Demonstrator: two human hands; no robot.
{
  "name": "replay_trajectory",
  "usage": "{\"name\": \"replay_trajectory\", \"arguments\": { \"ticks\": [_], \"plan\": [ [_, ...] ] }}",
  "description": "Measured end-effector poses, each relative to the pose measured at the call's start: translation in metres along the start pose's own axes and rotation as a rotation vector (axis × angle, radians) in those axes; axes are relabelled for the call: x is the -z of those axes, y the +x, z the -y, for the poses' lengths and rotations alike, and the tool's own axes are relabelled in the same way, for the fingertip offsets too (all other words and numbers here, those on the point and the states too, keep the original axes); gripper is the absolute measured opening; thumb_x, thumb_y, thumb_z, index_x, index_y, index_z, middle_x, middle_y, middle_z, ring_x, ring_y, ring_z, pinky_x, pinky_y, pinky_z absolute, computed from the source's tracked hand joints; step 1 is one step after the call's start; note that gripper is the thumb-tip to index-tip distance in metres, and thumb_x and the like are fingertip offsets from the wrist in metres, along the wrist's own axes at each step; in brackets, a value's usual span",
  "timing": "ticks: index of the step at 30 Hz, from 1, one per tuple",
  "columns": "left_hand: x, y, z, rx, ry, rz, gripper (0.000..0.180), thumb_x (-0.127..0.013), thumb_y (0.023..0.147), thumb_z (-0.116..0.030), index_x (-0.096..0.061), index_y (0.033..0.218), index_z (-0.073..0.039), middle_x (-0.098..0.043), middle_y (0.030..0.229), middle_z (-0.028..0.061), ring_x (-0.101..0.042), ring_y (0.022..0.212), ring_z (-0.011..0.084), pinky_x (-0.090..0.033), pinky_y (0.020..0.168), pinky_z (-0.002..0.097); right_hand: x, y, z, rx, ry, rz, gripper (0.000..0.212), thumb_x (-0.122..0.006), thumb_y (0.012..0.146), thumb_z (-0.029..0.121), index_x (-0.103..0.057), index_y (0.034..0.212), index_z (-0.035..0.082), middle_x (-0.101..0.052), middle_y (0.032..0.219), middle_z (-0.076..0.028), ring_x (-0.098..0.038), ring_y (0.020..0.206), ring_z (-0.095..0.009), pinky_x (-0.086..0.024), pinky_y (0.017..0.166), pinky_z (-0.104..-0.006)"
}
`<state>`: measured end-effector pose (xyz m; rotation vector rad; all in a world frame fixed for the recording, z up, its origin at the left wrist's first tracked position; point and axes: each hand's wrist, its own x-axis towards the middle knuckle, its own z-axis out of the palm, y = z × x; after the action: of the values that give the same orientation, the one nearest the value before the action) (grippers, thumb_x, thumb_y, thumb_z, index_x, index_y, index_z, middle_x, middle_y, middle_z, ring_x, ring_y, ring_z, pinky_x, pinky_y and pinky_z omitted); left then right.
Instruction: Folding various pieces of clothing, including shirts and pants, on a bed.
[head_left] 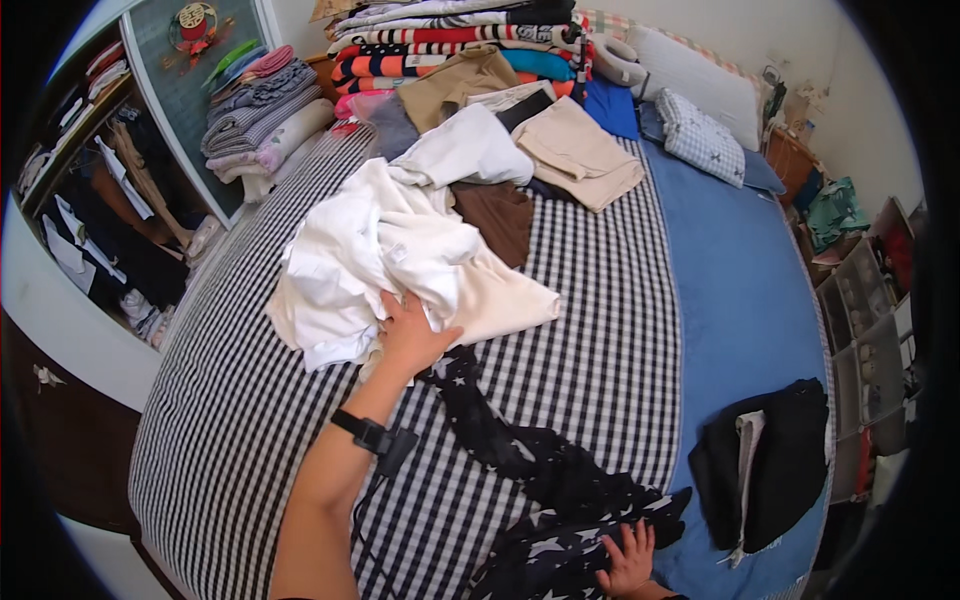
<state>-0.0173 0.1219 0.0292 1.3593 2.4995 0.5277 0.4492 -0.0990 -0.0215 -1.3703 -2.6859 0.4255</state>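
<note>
My left hand reaches forward into a heap of white and cream clothes on the checked bedspread and grips the white cloth at its near edge. A black strap sits on that wrist. My right hand lies at the lower edge, fingers spread, pressing on a black garment with white stars that trails from my lap up toward the heap.
Folded beige and brown clothes lie beyond the heap. Stacks of striped folded clothes and grey ones stand at the back. A black folded garment rests on the blue sheet. An open wardrobe is at left.
</note>
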Motion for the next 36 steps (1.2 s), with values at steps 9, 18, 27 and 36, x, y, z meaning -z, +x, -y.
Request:
{"name": "replay_trajectory", "arguments": {
  "ticks": [9,18,27,36],
  "plan": [
    [0.025,0.042,0.052,-0.216,0.084,-0.267,0.062,-0.072,0.065,-0.016,-0.048,0.121,-0.001,-0.055,0.115,0.0174,-0.054,0.106,0.0287,-0.045,0.086,0.0331,-0.001,-0.001,0.006,-0.008,0.045,-0.043,0.059,-0.056,0.071,0.051,-0.053,0.123,0.023,-0.041,0.130,-0.015,-0.028,0.127,-0.041,-0.018,0.103,-0.0572],
    [0.182,-0.244,-0.050,-0.263,-1.289,0.379,0.056,-0.067,0.071,-0.002,-0.047,0.123,0.002,-0.058,0.112,0.0122,-0.058,0.099,0.0222,-0.049,0.085,0.0340,0.015,-0.008,-0.006,0.002,0.241,-0.126,0.055,-0.053,0.080,0.050,-0.047,0.128,0.024,-0.043,0.133,-0.010,-0.026,0.131,-0.034,-0.015,0.108,-0.0506],
    [0.154,-0.539,-0.171,-0.361,-1.059,0.675,0.055,-0.070,0.077,-0.009,-0.045,0.126,0.000,-0.054,0.119,0.0085,-0.053,0.106,0.0172,-0.044,0.090,0.0307,0.128,-0.159,-0.039,-0.258,1.790,0.247,0.041,-0.052,0.088,0.032,-0.050,0.122,0.009,-0.055,0.116,-0.012,-0.049,0.112,-0.029,-0.033,0.099,-0.0413],
    [0.075,-0.665,-0.244,-0.254,-1.191,0.830,0.040,-0.061,0.083,-0.008,-0.051,0.121,0.001,-0.058,0.114,0.0089,-0.056,0.102,0.0168,-0.046,0.089,0.0311,0.187,-0.350,-0.131,-0.375,1.818,-0.010,0.037,-0.052,0.089,0.028,-0.051,0.119,0.006,-0.058,0.111,-0.012,-0.054,0.104,-0.026,-0.039,0.093,-0.0367]
  ]
}}
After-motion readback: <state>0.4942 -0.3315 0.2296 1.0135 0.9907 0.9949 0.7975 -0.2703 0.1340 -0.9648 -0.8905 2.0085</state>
